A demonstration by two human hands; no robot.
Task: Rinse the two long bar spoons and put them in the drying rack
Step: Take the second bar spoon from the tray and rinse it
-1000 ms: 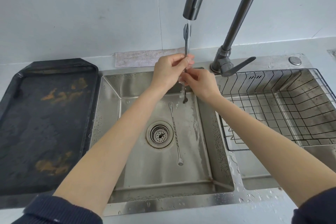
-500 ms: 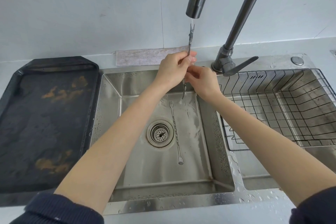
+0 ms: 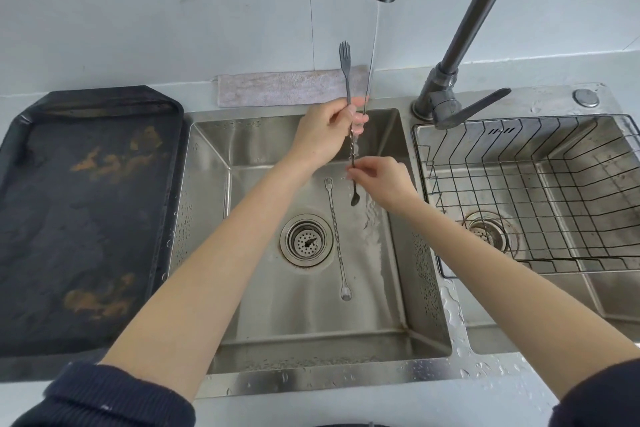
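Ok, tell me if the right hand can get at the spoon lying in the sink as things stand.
Probably not at once: the right hand is pinching the lower stem of the held spoon. Nothing covers the other spoon on the sink floor, close below, so once the hand lets go the way looks free.

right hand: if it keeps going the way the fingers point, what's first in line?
The right hand points left, fingertips pinching the lower shaft of the held bar spoon, so it is already on that. Past it, the left forearm looks next, though depth is unclear from the head view.
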